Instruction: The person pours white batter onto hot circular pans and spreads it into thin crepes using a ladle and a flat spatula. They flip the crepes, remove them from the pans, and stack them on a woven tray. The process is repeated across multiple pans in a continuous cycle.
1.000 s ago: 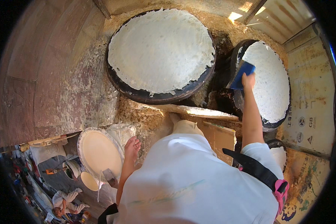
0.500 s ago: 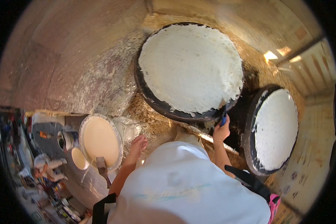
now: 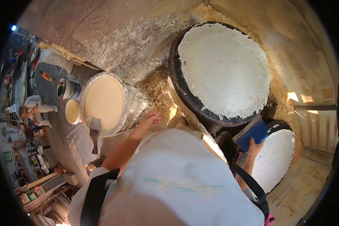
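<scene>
My right hand (image 3: 254, 147) grips a wide blue flat scraper (image 3: 248, 135), its face turned up. The scraper is over the gap between two large, round, dark-rimmed pans. The bigger pan (image 3: 179, 90) bears a thin white layer (image 3: 224, 71) with a ragged edge. Partly behind my right hand and forearm is the smaller pan, also coated white (image 3: 277, 158). My left hand (image 3: 151, 119) hangs in front of my body, fingers loosely curled, with nothing seen in it. It is nearest the foil-like covering (image 3: 139, 107) beside a tub of cream-coloured liquid (image 3: 104, 100).
A broad flat brush (image 3: 95, 132) lies at the tub's near rim. Left of the tub are a smaller cream-filled bucket (image 3: 72, 112) and another bucket (image 3: 72, 89). Farther left another person (image 3: 35, 109) sits low beside cluttered shelves. Boards (image 3: 309, 49) wall off the right side.
My right hand has moved right and down from the bigger pan's rim, turning the scraper's blue face into view. My left hand has risen slightly. The view has turned and shifted.
</scene>
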Demonstrator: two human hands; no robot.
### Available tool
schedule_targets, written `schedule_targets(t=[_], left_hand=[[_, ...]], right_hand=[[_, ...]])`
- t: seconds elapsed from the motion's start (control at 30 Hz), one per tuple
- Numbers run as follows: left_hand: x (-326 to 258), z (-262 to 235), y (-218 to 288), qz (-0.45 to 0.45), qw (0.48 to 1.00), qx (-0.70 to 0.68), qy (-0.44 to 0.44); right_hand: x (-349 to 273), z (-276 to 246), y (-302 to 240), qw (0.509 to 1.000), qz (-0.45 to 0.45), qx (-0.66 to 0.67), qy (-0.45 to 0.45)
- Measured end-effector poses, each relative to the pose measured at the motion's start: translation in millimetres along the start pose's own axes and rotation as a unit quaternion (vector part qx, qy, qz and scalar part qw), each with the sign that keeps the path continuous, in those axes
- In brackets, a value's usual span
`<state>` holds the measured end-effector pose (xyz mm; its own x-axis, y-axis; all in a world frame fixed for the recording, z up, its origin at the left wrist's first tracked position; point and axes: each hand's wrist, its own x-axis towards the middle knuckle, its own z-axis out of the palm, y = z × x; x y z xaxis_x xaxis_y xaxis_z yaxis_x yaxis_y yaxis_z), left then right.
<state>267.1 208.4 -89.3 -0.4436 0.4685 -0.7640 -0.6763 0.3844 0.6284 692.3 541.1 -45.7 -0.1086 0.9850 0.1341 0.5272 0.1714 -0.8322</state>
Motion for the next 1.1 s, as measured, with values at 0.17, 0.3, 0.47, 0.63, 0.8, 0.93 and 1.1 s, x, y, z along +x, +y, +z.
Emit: schedule_targets(t=[0.17,0.3,0.47,0.63,0.8,0.93,1.1], left_hand=[[-11.9,-34.5,-9.0,0.01,0.998,-0.01,-0.069],[-6.1,-66.8,-1.0,0.011,0.996,-0.025,-0.082],[-8.9,-116.6,3.5,0.019,0.997,-0.035,-0.06],[-20.6,-158.5,-10.7,0.021,0.996,0.031,-0.077],[-34.1,-184.9,-53.4,0.059,0.969,0.097,-0.221],[-43.9,-196.9,-83.3,0.082,0.938,0.23,-0.245],[-75.2,-230.4,-117.6,0.053,0.98,0.063,-0.182]], right_hand=[[-80.5,79.7,-60.0,0.971,0.036,0.083,-0.222],[-96.1,172.9,-114.8,0.964,-0.047,-0.051,-0.255],[-89.9,303.7,-209.1,0.946,-0.098,-0.184,-0.248],[-112.8,357.6,-241.7,0.873,-0.196,-0.3,-0.329],[-147.8,309.4,-196.6,0.87,-0.217,-0.338,-0.286],[-175.9,303.3,-190.6,0.908,-0.229,-0.135,-0.323],[-198.9,384.0,-257.2,0.735,-0.378,-0.308,-0.472]])
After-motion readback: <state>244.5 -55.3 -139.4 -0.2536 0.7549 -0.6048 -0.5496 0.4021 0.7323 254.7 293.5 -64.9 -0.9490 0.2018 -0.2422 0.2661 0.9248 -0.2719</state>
